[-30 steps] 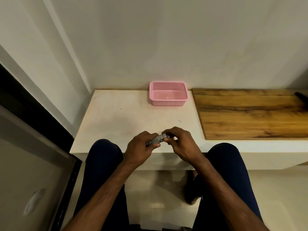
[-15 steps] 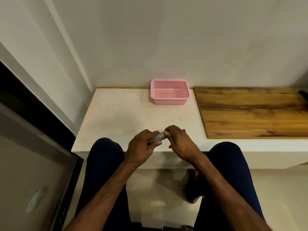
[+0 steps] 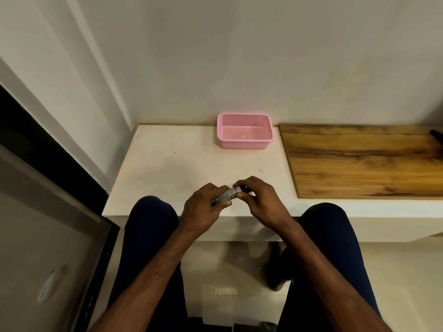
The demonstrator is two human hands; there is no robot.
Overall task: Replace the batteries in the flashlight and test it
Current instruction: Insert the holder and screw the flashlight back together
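A small grey metal flashlight (image 3: 227,194) lies slanted between my two hands, just above the near edge of the white counter (image 3: 182,164). My left hand (image 3: 203,207) grips its knurled body, fingers curled round it. My right hand (image 3: 257,200) pinches the flashlight's right end, where a dark part shows between the fingertips. What that dark part is stays hidden by my fingers. No loose batteries are visible.
A pink perforated basket (image 3: 245,131) stands at the back of the counter against the wall. A wooden board (image 3: 364,161) covers the counter's right side, with a dark object (image 3: 436,134) at its far right edge. My knees sit below the counter's front edge.
My right fingers have shifted on the flashlight's right end, which shows a little more now. Both hands stay at the counter's near edge.
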